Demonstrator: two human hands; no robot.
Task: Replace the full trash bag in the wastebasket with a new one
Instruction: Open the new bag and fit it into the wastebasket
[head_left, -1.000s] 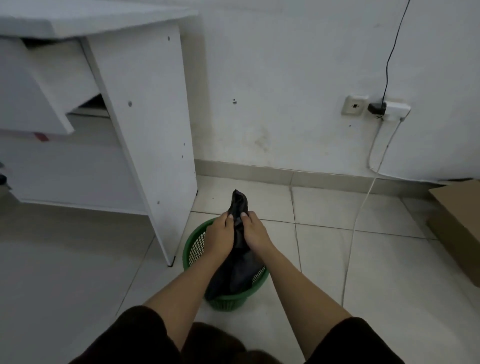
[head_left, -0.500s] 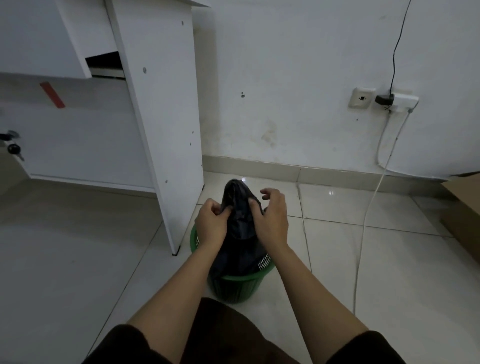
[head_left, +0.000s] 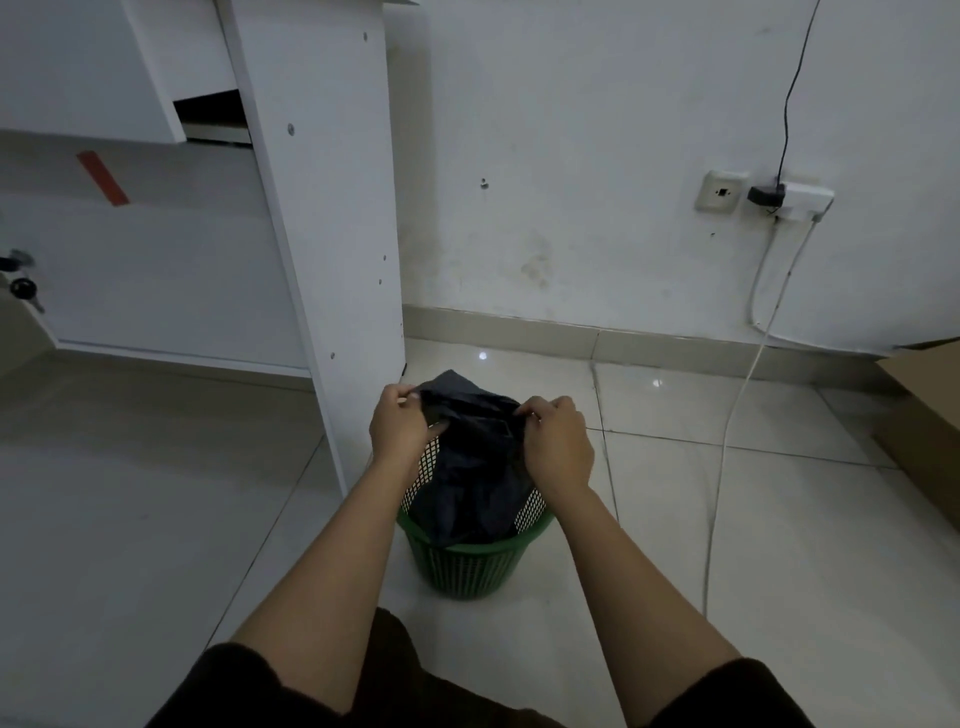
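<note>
White laminate made up the table (head_left: 322, 218) at the left, its side panel standing on the tiled floor (head_left: 779, 519) just beside the green mesh wastebasket (head_left: 467, 564). The black trash bag (head_left: 475, 467) sat in the wastebasket, its upper part rising well above the rim. The left hand (head_left: 402, 428) pinched the bag's top edge on its left side, fingers curled round the plastic. The right hand (head_left: 558, 441) pinched the same top edge on the right side, also with fingers curled. The bag's mouth was stretched between the two hands, which were held apart above the wastebasket. Further right, a white cable (head_left: 737, 395) hung from a wall socket (head_left: 719, 192) down to the floor, and a cardboard box (head_left: 930, 405) stood at the right edge
</note>
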